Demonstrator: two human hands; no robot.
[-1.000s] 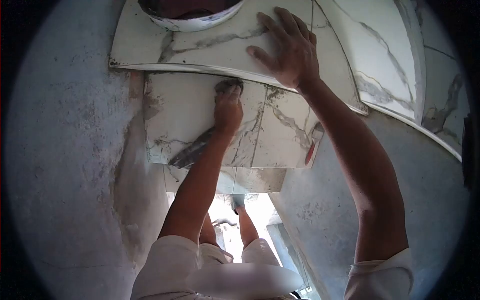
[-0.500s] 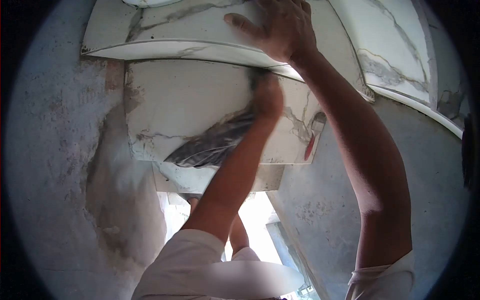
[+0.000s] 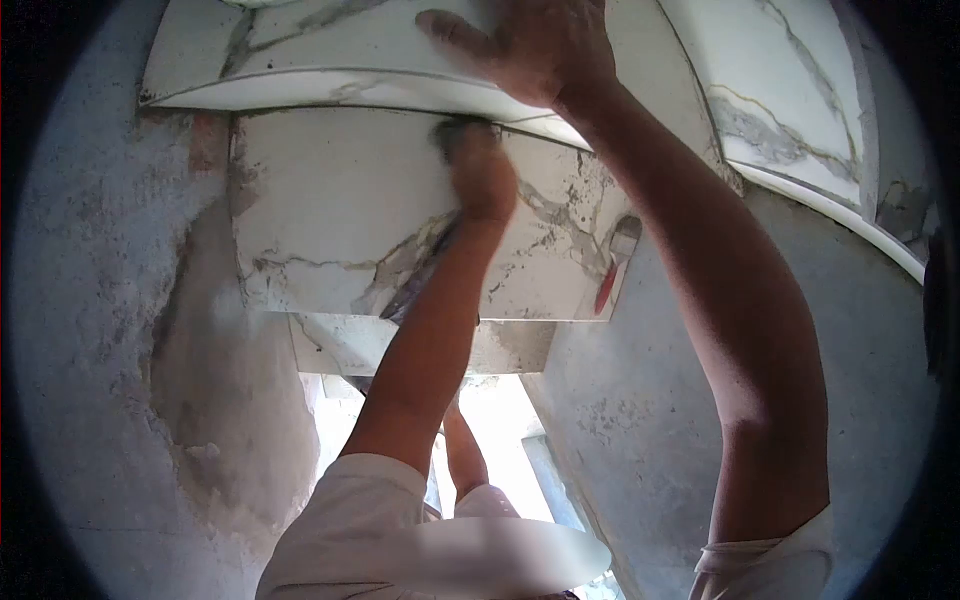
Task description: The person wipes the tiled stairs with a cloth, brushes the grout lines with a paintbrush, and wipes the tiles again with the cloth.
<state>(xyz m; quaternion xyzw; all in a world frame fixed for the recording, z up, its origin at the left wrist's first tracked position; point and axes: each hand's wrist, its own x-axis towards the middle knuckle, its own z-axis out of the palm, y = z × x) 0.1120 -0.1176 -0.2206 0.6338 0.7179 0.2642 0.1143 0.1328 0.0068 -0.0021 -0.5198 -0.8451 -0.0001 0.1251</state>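
My left hand [image 3: 485, 178] is closed on a dark cloth or pad [image 3: 455, 135], smeared by motion, against the marbled white step [image 3: 330, 190], just below the raised edge of the step above. Under my left forearm lies a dark grey sheet or bag [image 3: 418, 285], largely hidden by the arm. My right hand [image 3: 540, 50] rests on the upper step [image 3: 360, 45], thumb stretched out to the left and fingers partly cut off by the top of the frame. Nothing shows in it.
A brush [image 3: 625, 240] with a red handle lies at the step's right end. Rough plaster wall [image 3: 90, 300] stands on the left, a grey surface [image 3: 680, 400] on the right. Lower steps [image 3: 510, 347] and bright floor show below, with my legs. Marbled panels [image 3: 790, 90] are at upper right.
My left hand has moved left along the step with the dark cloth or pad. More of the speckled step shows to its right, and less of the grey sheet is visible. The view has shifted slightly.
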